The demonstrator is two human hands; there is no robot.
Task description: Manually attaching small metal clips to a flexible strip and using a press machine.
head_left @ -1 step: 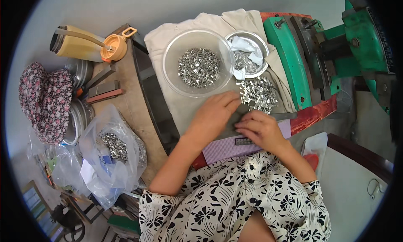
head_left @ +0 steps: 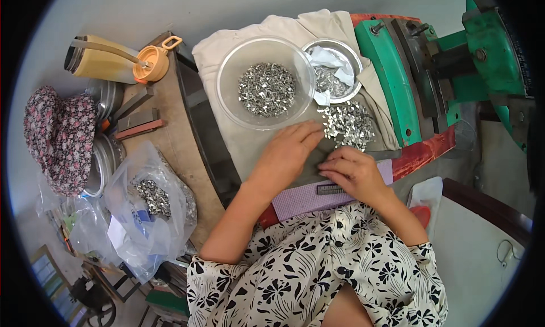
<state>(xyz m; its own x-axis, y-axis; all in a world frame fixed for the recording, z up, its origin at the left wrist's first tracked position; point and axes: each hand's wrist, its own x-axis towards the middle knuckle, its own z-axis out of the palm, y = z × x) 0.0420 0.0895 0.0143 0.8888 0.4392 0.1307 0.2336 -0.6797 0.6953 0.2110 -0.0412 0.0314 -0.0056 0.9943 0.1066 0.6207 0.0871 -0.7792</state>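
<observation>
Small shiny metal pieces (head_left: 349,125) lie in a loose heap on the cloth-covered table. At the heap's left edge is my left hand (head_left: 288,152), its fingers bent and pressed together; whatever they pinch is hidden. My right hand (head_left: 355,173) is just below the heap, thumb and fingers closed together, and I cannot make out anything between them. Under the right hand, a dark narrow slotted block (head_left: 328,190) rests on a lilac mat (head_left: 295,203) at the near edge. Beyond my left hand stands a clear plastic tub (head_left: 226,103) holding many similar metal pieces.
A metal bowl (head_left: 357,66) with white paper and shiny bits adjoins the tub. Right of it stands a green machine (head_left: 394,83). On the left side table are a yellow bottle (head_left: 105,60), metal bars (head_left: 139,120), a floral cloth item (head_left: 59,140) and a plastic bag (head_left: 179,185) with metal pieces.
</observation>
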